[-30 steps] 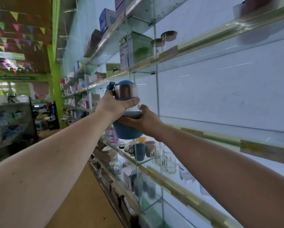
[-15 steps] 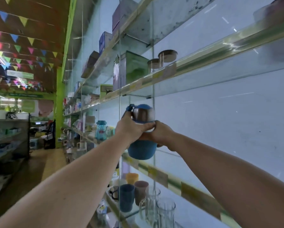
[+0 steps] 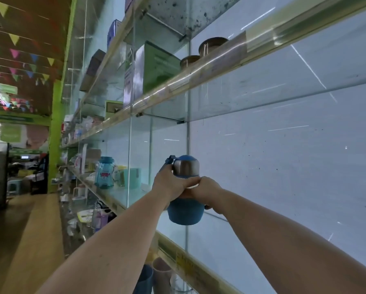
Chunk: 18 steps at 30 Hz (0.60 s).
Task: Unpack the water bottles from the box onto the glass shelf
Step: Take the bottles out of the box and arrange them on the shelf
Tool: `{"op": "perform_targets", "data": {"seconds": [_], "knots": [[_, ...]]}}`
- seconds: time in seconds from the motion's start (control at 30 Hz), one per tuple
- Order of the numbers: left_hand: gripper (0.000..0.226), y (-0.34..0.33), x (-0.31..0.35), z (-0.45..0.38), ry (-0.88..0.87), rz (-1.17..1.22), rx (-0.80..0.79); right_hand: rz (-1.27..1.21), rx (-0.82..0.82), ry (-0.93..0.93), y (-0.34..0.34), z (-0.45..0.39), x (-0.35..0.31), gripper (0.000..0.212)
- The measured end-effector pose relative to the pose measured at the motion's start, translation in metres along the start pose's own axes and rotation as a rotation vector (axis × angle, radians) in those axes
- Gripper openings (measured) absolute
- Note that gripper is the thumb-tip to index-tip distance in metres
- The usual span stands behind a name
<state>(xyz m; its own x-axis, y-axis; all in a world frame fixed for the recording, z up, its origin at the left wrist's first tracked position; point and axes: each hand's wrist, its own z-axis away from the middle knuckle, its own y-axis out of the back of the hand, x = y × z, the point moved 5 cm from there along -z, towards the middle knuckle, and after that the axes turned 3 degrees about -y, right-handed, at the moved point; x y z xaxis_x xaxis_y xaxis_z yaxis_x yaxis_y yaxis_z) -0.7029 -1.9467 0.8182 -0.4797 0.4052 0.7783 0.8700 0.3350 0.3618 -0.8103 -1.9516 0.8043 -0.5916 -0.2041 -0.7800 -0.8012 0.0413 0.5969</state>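
Note:
I hold a blue water bottle (image 3: pixel 185 213) with a steel collar and a blue domed cap upright in front of the shelving. My left hand (image 3: pixel 169 185) grips its neck and upper body from the left. My right hand (image 3: pixel 208 193) wraps the middle from the right, fingers hidden behind it. The bottle hangs just above the glass shelf (image 3: pixel 216 247) with the yellow front strip, at a vertical glass divider (image 3: pixel 187 145). The box is out of view.
A clear blue bottle (image 3: pixel 104 174) and teal cups (image 3: pixel 133 178) stand further left on the same shelf. The shelf above (image 3: pixel 199 81) carries a green box (image 3: pixel 156 68) and lidded jars (image 3: pixel 211 45). Cups (image 3: pixel 154 276) sit on the shelf below. A wooden aisle floor (image 3: pixel 25 230) runs left.
The view has tilted up and the bottle now sits lower in it, closer to the shelf with the yellow strip. Both hands keep the same hold.

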Motion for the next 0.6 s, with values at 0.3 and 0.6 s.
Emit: {"op": "perform_targets", "data": {"seconds": [0.3, 0.6], "knots": [[0.065, -0.026, -0.034, -0.037, 0.036, -0.023, -0.062, 0.125, -0.016, -0.092, -0.01, -0.042, 0.019, 0.066], [0.06, -0.035, -0.045, -0.066, 0.098, -0.262, -0.097, 0.063, 0.082, -0.182, -0.031, -0.075, 0.036, 0.043]]}}
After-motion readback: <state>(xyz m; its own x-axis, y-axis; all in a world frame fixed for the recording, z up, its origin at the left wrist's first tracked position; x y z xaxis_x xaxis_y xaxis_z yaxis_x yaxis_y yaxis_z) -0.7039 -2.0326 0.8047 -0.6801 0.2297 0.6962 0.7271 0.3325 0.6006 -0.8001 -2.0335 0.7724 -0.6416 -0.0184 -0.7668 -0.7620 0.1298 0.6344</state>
